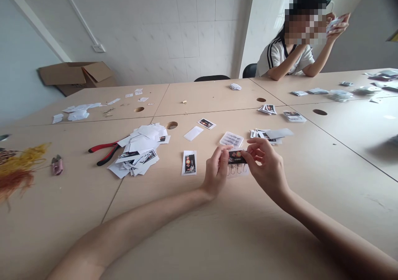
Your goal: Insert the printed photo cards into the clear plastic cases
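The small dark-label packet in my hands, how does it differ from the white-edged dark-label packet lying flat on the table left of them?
The small dark-label packet is pinched between the left hand and the right hand; the white-edged packet lies flat, untouched. The held packet's label runs sideways; the lying packet's label stands upright in the view. Both carry dark printed labels with an orange patch.

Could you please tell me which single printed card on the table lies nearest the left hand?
The card just left of the left hand, beside the paper pile; the other single card lies farther back.
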